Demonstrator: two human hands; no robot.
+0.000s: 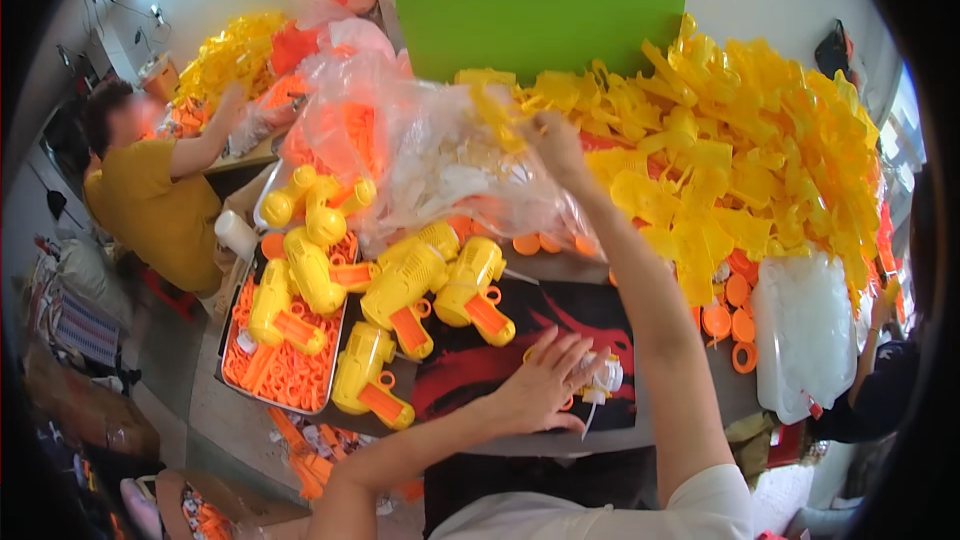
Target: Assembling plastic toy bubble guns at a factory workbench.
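My left hand (545, 380) lies spread over a small white pump part with an orange ring (603, 380) on a black and red mat (520, 340). My right hand (556, 143) reaches far forward into the big heap of yellow plastic shells (740, 140), fingers closed on a yellow piece (495, 105) at the edge of a clear plastic bag (440, 160). Several assembled yellow toy guns with orange triggers (420, 285) lie just left of the mat.
A metal tray (232, 380) of orange parts carries more yellow guns. Orange round caps (728, 310) and a bag of white parts (805, 330) sit at right. A person in a yellow shirt (150, 200) works at far left. A green board (535, 0) stands behind.
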